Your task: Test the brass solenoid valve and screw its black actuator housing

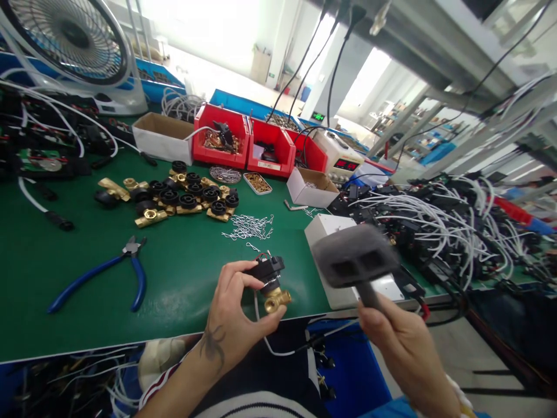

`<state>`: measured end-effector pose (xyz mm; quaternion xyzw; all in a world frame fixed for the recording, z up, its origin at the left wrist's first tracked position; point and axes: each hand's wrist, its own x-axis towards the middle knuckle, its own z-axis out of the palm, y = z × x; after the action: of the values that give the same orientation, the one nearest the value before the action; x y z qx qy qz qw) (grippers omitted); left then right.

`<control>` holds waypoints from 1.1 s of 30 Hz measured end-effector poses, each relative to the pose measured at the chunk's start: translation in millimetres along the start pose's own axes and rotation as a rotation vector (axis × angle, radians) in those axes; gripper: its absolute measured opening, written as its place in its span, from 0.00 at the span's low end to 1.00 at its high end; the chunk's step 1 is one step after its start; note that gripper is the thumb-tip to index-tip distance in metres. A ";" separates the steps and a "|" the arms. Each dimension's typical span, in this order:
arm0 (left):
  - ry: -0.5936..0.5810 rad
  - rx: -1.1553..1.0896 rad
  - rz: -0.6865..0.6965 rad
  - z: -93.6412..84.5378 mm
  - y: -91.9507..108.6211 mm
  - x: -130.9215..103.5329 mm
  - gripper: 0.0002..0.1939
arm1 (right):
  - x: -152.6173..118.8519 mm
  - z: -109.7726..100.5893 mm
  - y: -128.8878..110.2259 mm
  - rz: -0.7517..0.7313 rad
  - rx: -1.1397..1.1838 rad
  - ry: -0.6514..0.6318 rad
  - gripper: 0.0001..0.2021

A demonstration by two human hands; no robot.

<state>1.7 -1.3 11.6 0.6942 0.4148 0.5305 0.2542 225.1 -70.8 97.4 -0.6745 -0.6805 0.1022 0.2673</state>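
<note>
Head view: green bench (178,261), bright workshop (282,35); left hand (232,316) clamps valve (275,300), black end (270,268) up, long axis near upright; right hand (404,342) grips mallet (354,252)

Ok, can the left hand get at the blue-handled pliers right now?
Probably yes for reach: the green tabletop between the left hand and the blue-handled pliers looks clear. But its fingers hold the brass-and-black valve, so it likely has to let go first.
</note>
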 end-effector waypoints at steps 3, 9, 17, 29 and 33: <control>0.001 -0.016 -0.014 -0.5 -0.1 0.3 0.15 | -0.9 2.9 0.5 0.012 0.005 0.043 0.27; 0.001 -0.037 -0.037 -1.5 -0.3 1.2 0.15 | 2.4 4.6 -2.1 -0.046 -0.052 -0.098 0.26; -0.004 -0.064 -0.056 -0.9 0.5 1.9 0.15 | 3.9 5.7 -1.4 -0.084 -0.135 -0.186 0.25; -0.020 -0.071 -0.065 -1.4 0.1 3.0 0.14 | 7.4 4.2 -1.9 -0.089 -0.043 -0.094 0.24; -0.026 -0.077 -0.067 -1.7 -0.2 2.4 0.15 | 7.8 3.4 -2.4 -0.067 -0.003 -0.050 0.26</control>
<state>0.3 0.7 13.2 0.6764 0.4139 0.5281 0.3038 221.7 -62.7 97.5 -0.6491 -0.7093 0.1090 0.2525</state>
